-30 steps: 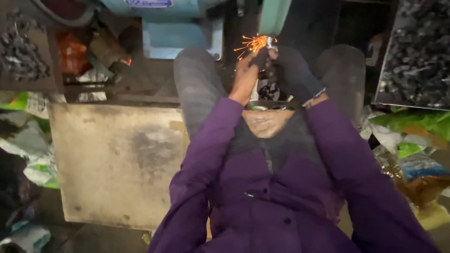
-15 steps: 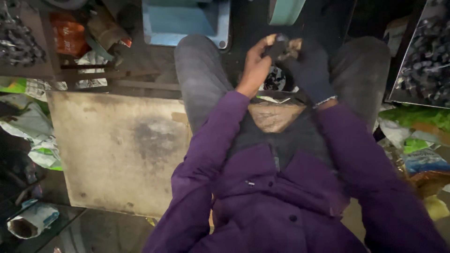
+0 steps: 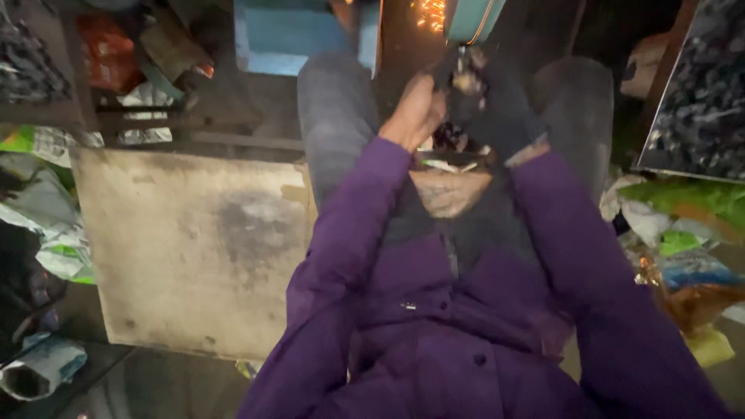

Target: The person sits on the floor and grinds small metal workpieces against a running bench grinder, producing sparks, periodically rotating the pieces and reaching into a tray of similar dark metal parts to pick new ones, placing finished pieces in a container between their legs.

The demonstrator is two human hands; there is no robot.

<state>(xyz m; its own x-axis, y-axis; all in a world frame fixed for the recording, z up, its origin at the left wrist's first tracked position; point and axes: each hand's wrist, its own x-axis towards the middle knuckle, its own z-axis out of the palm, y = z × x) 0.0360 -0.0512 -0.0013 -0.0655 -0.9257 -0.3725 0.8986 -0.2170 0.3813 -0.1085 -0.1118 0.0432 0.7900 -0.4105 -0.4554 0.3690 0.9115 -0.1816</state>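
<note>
Metal on stone: small dark metal workpiece [image 3: 468,77] pinched up against the teal-rimmed grinding wheel [image 3: 473,17], orange sparks [image 3: 429,12] flying off to the left.

Held from both sides, bare left hand [image 3: 413,115] closed on its near end, dark-gloved right hand [image 3: 497,105] wrapped round the other; exact finger placement too blurred to tell. Judged rigid, fairly light, probably hot near the wheel, so best gripped low, away from the ground edge. Sits just above the knuckles, over the grey-trousered knees [image 3: 335,116], beside the worn wooden board [image 3: 186,240].
</note>
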